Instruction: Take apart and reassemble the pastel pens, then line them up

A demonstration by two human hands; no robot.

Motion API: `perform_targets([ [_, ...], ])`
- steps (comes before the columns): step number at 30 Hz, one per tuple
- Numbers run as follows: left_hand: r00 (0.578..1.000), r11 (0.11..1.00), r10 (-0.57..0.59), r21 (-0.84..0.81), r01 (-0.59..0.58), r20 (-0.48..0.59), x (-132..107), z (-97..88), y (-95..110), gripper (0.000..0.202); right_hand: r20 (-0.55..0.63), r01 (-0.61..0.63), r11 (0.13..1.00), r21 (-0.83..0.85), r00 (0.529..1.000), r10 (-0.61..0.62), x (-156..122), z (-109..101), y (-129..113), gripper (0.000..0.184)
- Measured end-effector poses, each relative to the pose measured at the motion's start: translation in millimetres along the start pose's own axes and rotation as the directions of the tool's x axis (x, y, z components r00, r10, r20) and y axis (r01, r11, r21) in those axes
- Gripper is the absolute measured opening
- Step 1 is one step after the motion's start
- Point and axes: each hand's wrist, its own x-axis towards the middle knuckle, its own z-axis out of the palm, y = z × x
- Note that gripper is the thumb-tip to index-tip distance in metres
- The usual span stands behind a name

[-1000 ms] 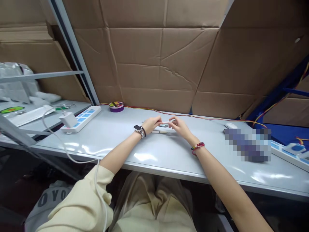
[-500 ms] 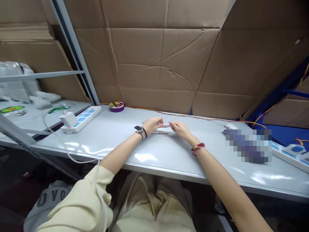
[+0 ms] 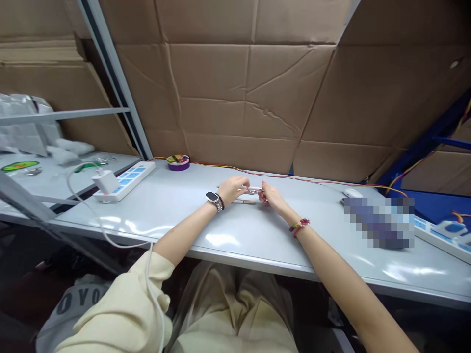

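A slim pink-and-silver pen (image 3: 253, 189) is held level just above the table, spanning the gap between my two hands. The fingertips of my left hand (image 3: 231, 189) pinch its left end. At its right end my right hand (image 3: 273, 198) is closed, with the thumb on top and the other fingers curled below. Underneath, a second thin pale stick (image 3: 247, 201), pen-like in shape, lies on the table; its left end runs behind my left hand. Small details of both are too blurred to make out.
On the white table (image 3: 228, 220) stand a power strip (image 3: 138, 175) with a white charger (image 3: 105, 182), a purple round tin (image 3: 178, 163), a white mouse (image 3: 352, 193) and a pixelated item (image 3: 379, 221). Thin wires run along the back. Another power strip (image 3: 441, 238) is at right.
My right hand has shifted slightly, its thumb now raised and its fingers curled lower around the pen's right end. More of the pen shows. The left hand has barely moved.
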Motion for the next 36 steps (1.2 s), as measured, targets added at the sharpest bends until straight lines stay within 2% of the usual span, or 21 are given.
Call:
perform_targets([
  [6,0.999,0.999,-0.038,-0.025,0.038,0.023,-2.3,-0.6,-3.1,0.013,-0.048,0.11,0.993,-0.03,0.993,-0.112,-2.4,-5.5,-6.8,0.037],
  [11,0.998,0.998,-0.05,-0.022,0.051,0.035,-1.7,-2.1,-0.8,0.012,-0.038,0.112,0.989,-0.096,0.993,-0.116,-4.8,-5.5,-11.5,0.04],
  [14,0.996,0.997,-0.082,0.002,0.082,0.029,-1.0,-1.7,-1.8,0.011,-0.081,0.053,0.988,-0.148,0.995,-0.065,-1.2,-7.7,-8.6,0.044],
  [17,0.991,0.993,-0.116,0.023,0.114,0.066,-1.7,-0.2,-5.9,0.01,-0.224,-0.038,0.973,-0.229,0.974,-0.014,4.4,-18.0,-2.0,0.044],
  [19,0.985,0.991,-0.131,0.028,0.129,0.11,-2.9,0.2,-8.2,0.016,-0.335,-0.111,0.949,-0.295,0.942,0.006,6.9,-28.0,3.6,0.039],
  [22,0.98,0.991,-0.131,0.029,0.128,0.149,-4.4,-1.2,-7.7,0.028,-0.4,-0.211,0.897,-0.389,0.915,0.042,6.7,-38.8,13.2,0.027],
  [26,0.976,0.999,-0.053,0.005,0.053,0.211,-5.4,-2.1,-3.8,0.033,-0.342,-0.295,0.833,-0.469,0.93,0.137,2.2,-36.6,25.8,0.012],
  [29,0.971,0.999,-0.038,0.001,0.039,0.236,-6.4,0.8,-4.7,0.03,-0.28,-0.288,0.82,-0.495,0.946,0.163,0.6,-30.4,30.0,0.002],
  [33,0.979,0.998,-0.065,0.013,0.064,0.191,-5.6,2.6,-7.4,0.028,-0.252,-0.194,0.853,-0.485,0.965,0.076,3.3,-27.5,25.0,0.01],
  [36,0.986,0.996,-0.09,0.016,0.089,0.143,-2.8,0.7,-6.9,0.028,-0.218,-0.047,0.898,-0.437,0.974,-0.055,6.1,-25.4,17.7,0.012],
])
